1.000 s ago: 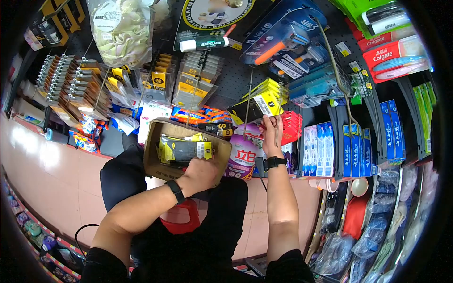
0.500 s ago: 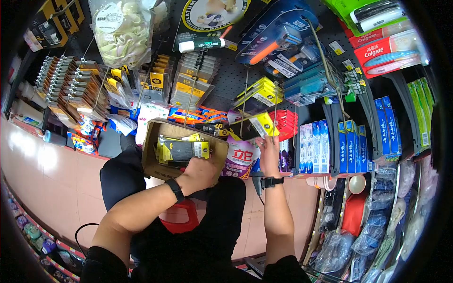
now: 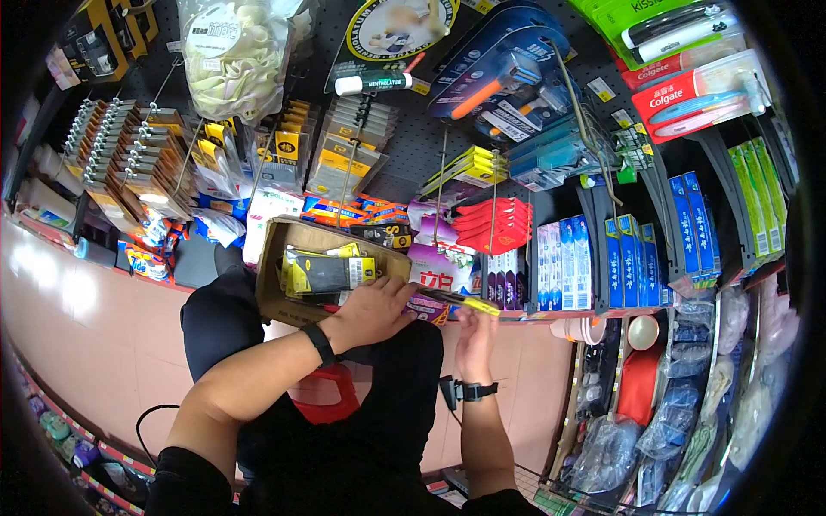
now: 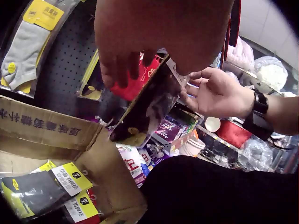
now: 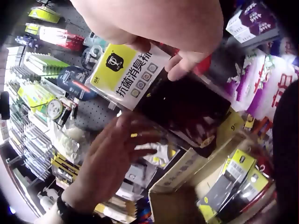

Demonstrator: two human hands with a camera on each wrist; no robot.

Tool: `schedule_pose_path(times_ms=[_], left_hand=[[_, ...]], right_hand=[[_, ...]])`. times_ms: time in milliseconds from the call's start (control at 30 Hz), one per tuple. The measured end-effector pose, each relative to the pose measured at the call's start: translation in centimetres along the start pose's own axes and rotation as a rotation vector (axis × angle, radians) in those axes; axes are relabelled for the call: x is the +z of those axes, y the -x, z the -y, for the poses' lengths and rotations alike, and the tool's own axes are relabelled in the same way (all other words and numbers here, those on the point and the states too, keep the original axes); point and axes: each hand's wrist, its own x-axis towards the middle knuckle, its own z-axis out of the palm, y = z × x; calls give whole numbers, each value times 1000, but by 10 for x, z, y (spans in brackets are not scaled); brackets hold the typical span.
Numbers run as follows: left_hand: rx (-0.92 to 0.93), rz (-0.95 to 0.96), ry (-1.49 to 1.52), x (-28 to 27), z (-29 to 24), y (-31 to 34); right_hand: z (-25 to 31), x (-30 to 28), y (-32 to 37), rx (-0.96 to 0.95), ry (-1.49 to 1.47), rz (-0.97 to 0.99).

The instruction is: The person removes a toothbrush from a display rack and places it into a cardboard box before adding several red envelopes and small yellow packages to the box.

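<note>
My right hand point(image 3: 475, 344) pinches one end of a flat clear packet of dark socks point(image 5: 187, 107) with a yellow-and-white header card. The head view shows this packet almost edge-on, to the right of an open cardboard box point(image 3: 271, 288). My left hand point(image 3: 374, 308) is at the box's right side, its fingers extended toward the packet. In the right wrist view those fingers point(image 5: 145, 140) are spread beside the packet, holding nothing. Inside the box lie several similar sock packets point(image 3: 323, 273), grey and dark, with yellow cards.
A pegboard behind carries more yellow-topped packets point(image 3: 471, 167), red packets point(image 3: 495, 226) and razors point(image 3: 508, 82) on long metal hooks. Toothpaste boxes point(image 3: 564, 262) stand on the shelf to the right. Purple-and-white detergent bags point(image 3: 434, 267) sit just behind the box. Below is a red stool point(image 3: 331, 400).
My right hand has brought the sock packet off the hook, down toward me, and turned it edge-on. My left hand has uncurled from the box's edge and its fingers now reach toward the packet.
</note>
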Motion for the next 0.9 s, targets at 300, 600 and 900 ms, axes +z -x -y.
schedule_pose_path(times_ms=[300, 600, 900], left_hand=[[-36, 85, 48, 2, 9, 6], [-194, 171, -137, -5, 16, 10], [-184, -21, -234, -6, 15, 8]], right_hand=[[-57, 43, 46, 315, -164, 192], [-92, 68, 58, 443, -122, 222], [-111, 39, 32, 414, 126, 154]])
